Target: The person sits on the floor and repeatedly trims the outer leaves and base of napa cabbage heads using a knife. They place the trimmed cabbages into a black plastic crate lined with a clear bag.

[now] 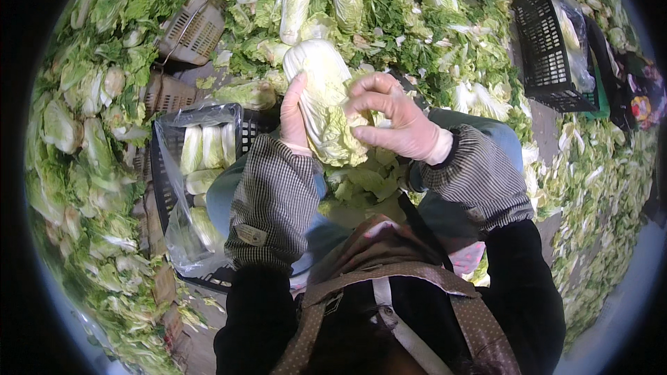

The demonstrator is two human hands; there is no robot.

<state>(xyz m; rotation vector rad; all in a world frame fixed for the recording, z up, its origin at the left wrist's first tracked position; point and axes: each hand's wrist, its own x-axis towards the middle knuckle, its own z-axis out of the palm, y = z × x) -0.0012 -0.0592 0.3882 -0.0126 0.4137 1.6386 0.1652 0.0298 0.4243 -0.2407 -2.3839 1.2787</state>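
A napa cabbage head (318,88) is held in front of me, its white base pointing away and its leafy yellow-green tip towards me. My left hand (294,114), in a thin glove, grips its left side with the thumb on top. At the right side of the leafy end, my right hand (393,117), gloved too, has its fingers and thumb curled at the leaves. Whether a leaf is pinched between them is hard to tell. Loose green leaves (365,182) lie below the cabbage, between my knees.
At my left stands a black plastic crate (161,187), lined with clear film and holding several cabbages. Beige baskets (193,28) lie beyond it. Piles of cabbages and loose leaves (599,208) surround me. Another black crate (542,52) stands at the upper right, beside a partly visible person (635,88).
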